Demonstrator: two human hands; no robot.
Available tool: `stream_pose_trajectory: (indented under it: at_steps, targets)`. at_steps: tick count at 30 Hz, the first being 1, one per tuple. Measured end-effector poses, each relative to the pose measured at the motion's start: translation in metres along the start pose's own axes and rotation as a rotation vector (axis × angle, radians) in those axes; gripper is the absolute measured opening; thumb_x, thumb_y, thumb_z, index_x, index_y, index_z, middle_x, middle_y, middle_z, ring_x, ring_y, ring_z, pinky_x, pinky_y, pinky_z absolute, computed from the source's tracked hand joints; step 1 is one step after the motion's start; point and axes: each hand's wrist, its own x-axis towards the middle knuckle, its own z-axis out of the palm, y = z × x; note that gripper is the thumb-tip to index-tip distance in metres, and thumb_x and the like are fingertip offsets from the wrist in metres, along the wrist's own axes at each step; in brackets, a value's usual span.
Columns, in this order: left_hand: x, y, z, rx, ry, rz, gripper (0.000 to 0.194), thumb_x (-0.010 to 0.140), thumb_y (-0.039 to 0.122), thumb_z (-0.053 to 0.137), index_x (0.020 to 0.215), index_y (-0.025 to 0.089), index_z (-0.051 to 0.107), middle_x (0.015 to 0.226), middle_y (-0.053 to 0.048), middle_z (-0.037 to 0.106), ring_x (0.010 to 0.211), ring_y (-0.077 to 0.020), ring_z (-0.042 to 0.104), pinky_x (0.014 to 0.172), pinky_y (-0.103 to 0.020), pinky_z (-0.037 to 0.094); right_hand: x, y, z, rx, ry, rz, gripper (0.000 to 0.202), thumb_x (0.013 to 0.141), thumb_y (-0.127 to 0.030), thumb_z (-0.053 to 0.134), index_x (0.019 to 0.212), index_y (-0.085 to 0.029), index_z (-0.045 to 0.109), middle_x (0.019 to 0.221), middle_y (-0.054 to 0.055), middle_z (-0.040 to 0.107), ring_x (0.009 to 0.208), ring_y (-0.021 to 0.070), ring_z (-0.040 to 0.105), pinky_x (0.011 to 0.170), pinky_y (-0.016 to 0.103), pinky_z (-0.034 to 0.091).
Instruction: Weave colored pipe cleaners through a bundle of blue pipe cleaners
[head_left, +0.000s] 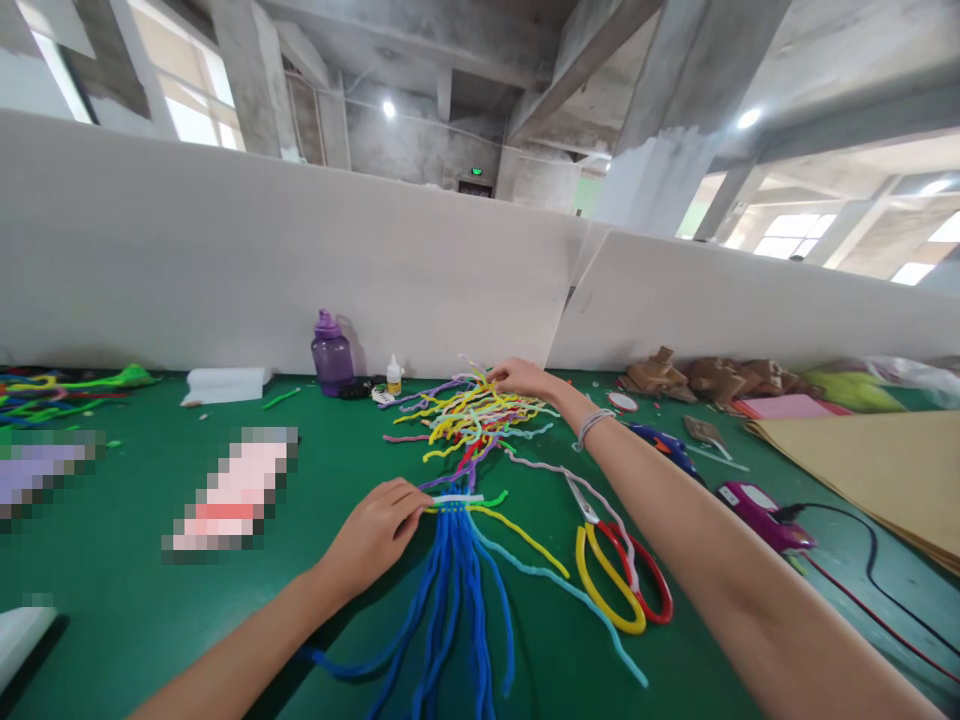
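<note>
My left hand (386,525) is closed in a pinch on the left ends of a white pipe cleaner (459,498) and others beside it, laid across a bundle of blue pipe cleaners (457,590). The blue strands fan out toward me. Yellow and light blue pipe cleaners (532,570) trail off to the right from the crossing. Beyond lies a loose pile of mixed pipe cleaners (469,415), mostly yellow. My right hand (521,378) reaches over its far end, fingers bent together among the strands; what lies between the fingertips is hidden.
Scissors (619,570) with red and yellow handles lie below my right forearm. A purple bottle (332,355) and small glue bottle (394,375) stand by the white partition (300,250). At right are a purple device (761,515) with cables and brown paper (870,470).
</note>
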Motion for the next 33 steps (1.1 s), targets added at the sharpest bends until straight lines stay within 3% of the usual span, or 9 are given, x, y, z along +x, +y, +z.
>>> stream_pose_trajectory:
  at_steps: [4,9,14,19,24,28,33]
  targets:
    - [0.0,0.0,0.0,0.004,0.001,0.0,0.023,0.09,0.013,0.043,0.101,0.02,0.062,0.096,-0.004,0.065,0.093,-0.0183,0.056,0.086,-0.035,0.046,0.002,0.0,-0.008,0.042,0.081,0.003,0.038,0.082,-0.01,0.052,0.118,-0.015,0.063,0.101,0.004,0.07,0.086,0.012,0.062,0.07,0.016,0.042]
    - [-0.001,0.0,-0.001,0.004,-0.001,-0.002,0.023,0.09,0.013,0.043,0.1,0.02,0.062,0.095,-0.004,0.065,0.092,-0.0181,0.057,0.085,-0.034,0.047,0.0,0.0,-0.001,-0.015,0.087,0.021,0.032,0.075,-0.006,0.057,0.103,-0.016,0.072,0.099,0.007,0.072,0.09,0.0171,0.064,0.076,0.019,0.044]
    - [-0.001,0.001,-0.001,-0.002,-0.003,-0.002,0.022,0.091,0.013,0.043,0.101,0.02,0.062,0.096,-0.004,0.065,0.092,-0.0176,0.056,0.085,-0.034,0.046,-0.008,0.003,0.011,-0.101,0.137,0.046,0.036,0.079,-0.005,0.05,0.108,-0.018,0.069,0.115,0.01,0.065,0.108,0.0202,0.058,0.087,0.022,0.04]
    - [0.0,0.0,-0.001,0.004,0.003,0.008,0.023,0.091,0.013,0.043,0.101,0.02,0.062,0.095,-0.004,0.065,0.092,-0.0177,0.056,0.084,-0.034,0.047,-0.011,0.006,0.015,-0.147,0.075,0.079,0.03,0.08,-0.01,0.048,0.098,-0.017,0.071,0.099,0.008,0.07,0.093,0.0197,0.063,0.076,0.022,0.042]
    - [0.0,0.0,0.0,0.004,-0.004,0.008,0.022,0.091,0.013,0.043,0.101,0.019,0.062,0.096,-0.004,0.065,0.092,-0.0176,0.056,0.085,-0.034,0.046,-0.015,0.016,0.028,-0.167,-0.07,0.044,0.029,0.073,-0.007,0.052,0.088,-0.018,0.074,0.087,0.005,0.073,0.078,0.0174,0.065,0.069,0.021,0.044]
    - [0.0,0.0,-0.001,0.006,-0.001,0.012,0.022,0.091,0.013,0.043,0.1,0.019,0.062,0.095,-0.004,0.065,0.091,-0.0175,0.056,0.085,-0.034,0.046,-0.023,0.023,0.038,-0.168,-0.13,-0.027,0.036,0.074,-0.006,0.053,0.098,-0.021,0.073,0.096,0.004,0.072,0.086,0.0171,0.065,0.075,0.02,0.044]
    - [0.001,0.002,-0.002,0.003,-0.003,0.012,0.022,0.091,0.014,0.042,0.099,0.019,0.062,0.094,-0.004,0.065,0.09,-0.0174,0.056,0.083,-0.033,0.047,-0.035,0.018,0.044,-0.175,-0.086,-0.086,0.034,0.084,-0.018,0.053,0.114,-0.029,0.066,0.107,0.003,0.069,0.099,0.0181,0.061,0.082,0.023,0.042]
